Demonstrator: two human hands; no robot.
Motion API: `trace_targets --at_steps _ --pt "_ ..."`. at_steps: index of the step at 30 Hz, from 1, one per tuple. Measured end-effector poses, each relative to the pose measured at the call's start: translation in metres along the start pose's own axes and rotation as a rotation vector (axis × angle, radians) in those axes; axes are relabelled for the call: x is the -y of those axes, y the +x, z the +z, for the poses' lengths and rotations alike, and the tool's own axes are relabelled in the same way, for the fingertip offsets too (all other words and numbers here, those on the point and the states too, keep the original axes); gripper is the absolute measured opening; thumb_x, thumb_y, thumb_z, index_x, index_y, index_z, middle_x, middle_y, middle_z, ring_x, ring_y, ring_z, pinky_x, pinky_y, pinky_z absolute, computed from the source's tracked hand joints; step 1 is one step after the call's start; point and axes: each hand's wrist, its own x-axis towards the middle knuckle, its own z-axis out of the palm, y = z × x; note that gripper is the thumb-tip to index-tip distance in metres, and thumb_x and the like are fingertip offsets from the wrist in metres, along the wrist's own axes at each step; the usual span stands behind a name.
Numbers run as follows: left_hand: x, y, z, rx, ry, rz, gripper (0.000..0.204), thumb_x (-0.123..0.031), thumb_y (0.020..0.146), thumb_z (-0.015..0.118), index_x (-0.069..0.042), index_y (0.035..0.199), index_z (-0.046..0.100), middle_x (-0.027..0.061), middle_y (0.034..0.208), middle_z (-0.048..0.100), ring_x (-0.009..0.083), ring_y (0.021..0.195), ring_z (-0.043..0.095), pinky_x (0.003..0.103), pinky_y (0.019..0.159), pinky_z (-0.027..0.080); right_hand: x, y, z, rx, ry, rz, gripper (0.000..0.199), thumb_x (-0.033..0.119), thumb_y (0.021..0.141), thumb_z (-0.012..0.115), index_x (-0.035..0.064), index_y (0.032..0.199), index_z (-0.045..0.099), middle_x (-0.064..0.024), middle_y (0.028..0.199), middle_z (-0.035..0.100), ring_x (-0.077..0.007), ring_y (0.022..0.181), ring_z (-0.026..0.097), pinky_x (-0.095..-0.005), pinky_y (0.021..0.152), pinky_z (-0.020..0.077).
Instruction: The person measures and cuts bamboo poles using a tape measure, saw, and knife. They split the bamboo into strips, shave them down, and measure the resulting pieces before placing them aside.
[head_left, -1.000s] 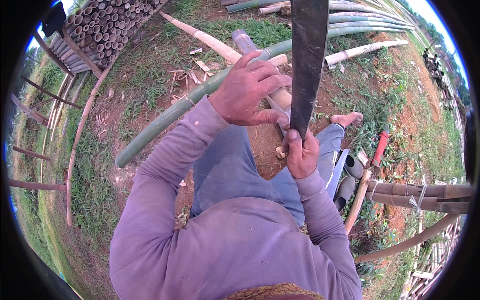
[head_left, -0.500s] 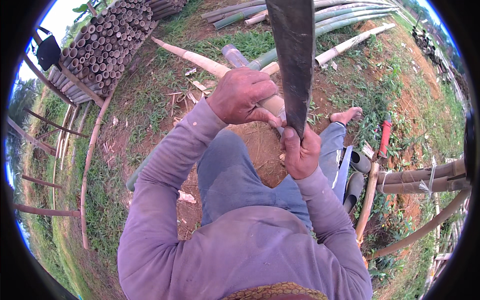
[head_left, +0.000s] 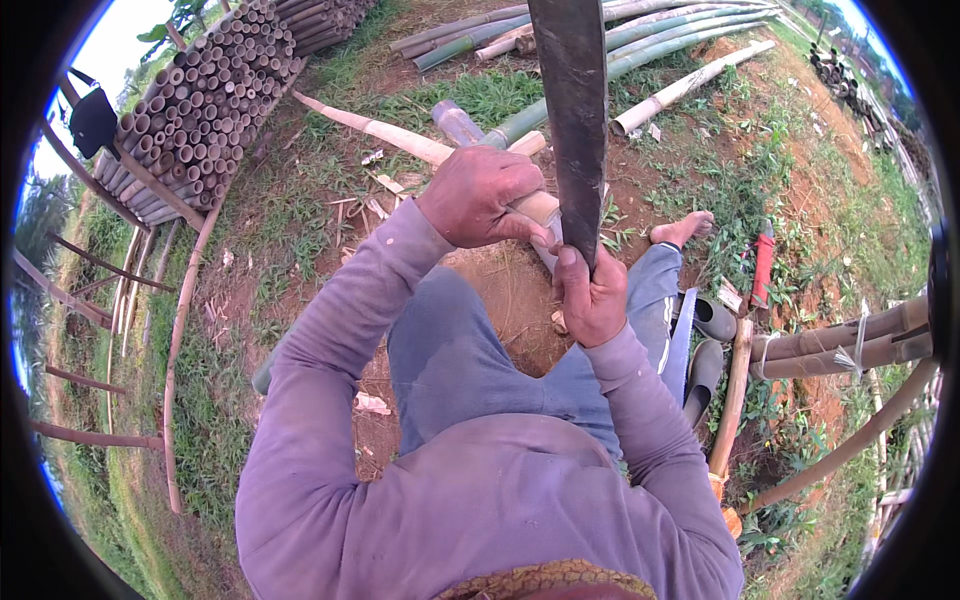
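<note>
My right hand (head_left: pixel 592 298) is closed at the lower end of a machete, whose wide dark blade (head_left: pixel 572 110) rises past the top of the picture. The machete's handle is hidden in my fingers. Just to the left, my left hand (head_left: pixel 483 197) is wrapped around a pale bamboo piece (head_left: pixel 538 207), with its thumb pointing toward the blade. Part of that bamboo disappears behind the hand and the blade. Both hands are close together above my bent legs (head_left: pixel 450 335); whether the blade's edge touches the bamboo cannot be made out.
A tall stack of cut bamboo (head_left: pixel 190 140) stands at far left, with a black bag (head_left: pixel 93 122) hanging beside it. Long poles (head_left: pixel 690 90) lie ahead. Dark clogs (head_left: pixel 706 372), a bluish flat strip (head_left: pixel 680 340) and a red tool-like object (head_left: pixel 763 268) are at right.
The whole view has shifted slightly, with the surroundings now a little further left. Both hands keep their grips, and the machete stays upright beside the bamboo.
</note>
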Motion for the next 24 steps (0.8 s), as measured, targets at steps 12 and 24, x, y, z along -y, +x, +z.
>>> trace_targets --at_steps 12,24 --pt "-0.014 0.02 -0.013 -0.136 0.055 -0.07 0.061 -0.066 0.077 0.076 -0.008 0.095 0.074 0.007 0.078 0.063 0.029 0.073 0.064 0.041 0.065 0.048 0.019 -0.001 -0.007 -0.128 0.044 -0.13 0.029 0.026 0.109 0.055 -0.0019 0.112 0.062 -0.0037 0.078 0.062 -0.0092 0.067 0.058 -0.0233 0.061 0.0474" --pt "-0.009 0.021 -0.007 -0.135 0.019 -0.057 0.056 -0.062 0.073 0.081 -0.01 0.087 0.07 0.007 0.077 0.061 0.0313 0.074 0.063 0.043 0.065 0.047 0.017 0.006 0.0 -0.167 0.015 -0.139 0.016 0.014 0.105 0.057 -0.0014 0.106 0.062 -0.0102 0.067 0.058 -0.0212 0.054 0.057 -0.0335 0.051 0.043"
